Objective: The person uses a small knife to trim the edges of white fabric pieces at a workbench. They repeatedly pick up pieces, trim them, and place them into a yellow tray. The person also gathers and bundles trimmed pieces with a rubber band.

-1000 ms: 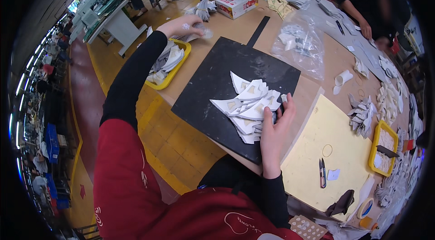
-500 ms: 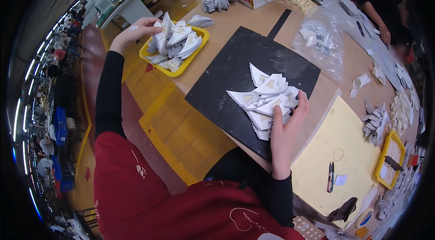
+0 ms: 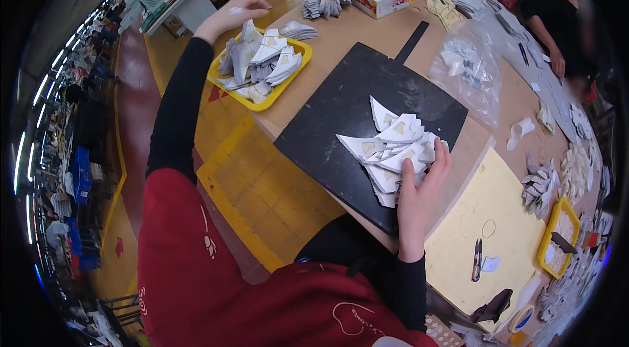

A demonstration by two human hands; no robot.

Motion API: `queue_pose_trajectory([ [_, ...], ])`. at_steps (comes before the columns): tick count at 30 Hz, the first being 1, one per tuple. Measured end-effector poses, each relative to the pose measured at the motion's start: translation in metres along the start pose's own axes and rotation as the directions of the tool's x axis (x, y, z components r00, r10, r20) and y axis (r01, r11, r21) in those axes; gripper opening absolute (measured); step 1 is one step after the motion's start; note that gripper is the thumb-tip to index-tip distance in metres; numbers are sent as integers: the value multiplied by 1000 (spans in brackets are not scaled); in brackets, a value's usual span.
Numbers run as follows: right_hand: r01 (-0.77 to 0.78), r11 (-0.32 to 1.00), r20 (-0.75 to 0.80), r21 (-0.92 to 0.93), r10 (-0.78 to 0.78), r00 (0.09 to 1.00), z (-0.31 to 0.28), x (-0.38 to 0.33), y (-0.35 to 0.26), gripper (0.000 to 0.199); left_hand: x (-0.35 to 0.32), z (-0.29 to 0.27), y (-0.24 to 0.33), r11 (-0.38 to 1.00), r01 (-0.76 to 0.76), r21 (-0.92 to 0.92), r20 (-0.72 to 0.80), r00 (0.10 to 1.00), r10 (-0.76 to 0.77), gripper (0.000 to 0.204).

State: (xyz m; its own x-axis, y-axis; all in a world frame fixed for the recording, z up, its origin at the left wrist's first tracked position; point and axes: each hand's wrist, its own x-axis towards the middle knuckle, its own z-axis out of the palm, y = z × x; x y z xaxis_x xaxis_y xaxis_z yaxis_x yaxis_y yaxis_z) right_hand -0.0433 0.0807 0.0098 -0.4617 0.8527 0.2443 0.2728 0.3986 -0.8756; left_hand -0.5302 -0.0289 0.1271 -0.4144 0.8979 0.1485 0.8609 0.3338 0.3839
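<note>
1. Pieces: I see a fan of white cut pieces on the black mat, at 12 o'clock from my right hand, which lies open and flat on them.
2. My left hand hangs loosely curled at 10 o'clock over the yellow tray, gripping nothing.

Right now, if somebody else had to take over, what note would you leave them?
Left hand: stretched out over the yellow tray of grey-white cut pieces, holding nothing that shows.
Right hand: lying flat on the fanned pile of white pieces on the black mat.
Done: a pile lies on the mat.
Left: the tray is still full.
</note>
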Motion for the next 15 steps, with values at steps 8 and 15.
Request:
queue_pose_trajectory([
  [8, -47, 997, -17, 62, 48, 999, -4, 3, 2, 52, 77, 88, 6, 955, -56, 292, 236, 972, -15, 43],
  [15, -97, 957, -47, 272, 114, 992, -2, 3, 10, 47, 80, 86, -23, 998, 40, -41, 260, 965, -28, 52],
])
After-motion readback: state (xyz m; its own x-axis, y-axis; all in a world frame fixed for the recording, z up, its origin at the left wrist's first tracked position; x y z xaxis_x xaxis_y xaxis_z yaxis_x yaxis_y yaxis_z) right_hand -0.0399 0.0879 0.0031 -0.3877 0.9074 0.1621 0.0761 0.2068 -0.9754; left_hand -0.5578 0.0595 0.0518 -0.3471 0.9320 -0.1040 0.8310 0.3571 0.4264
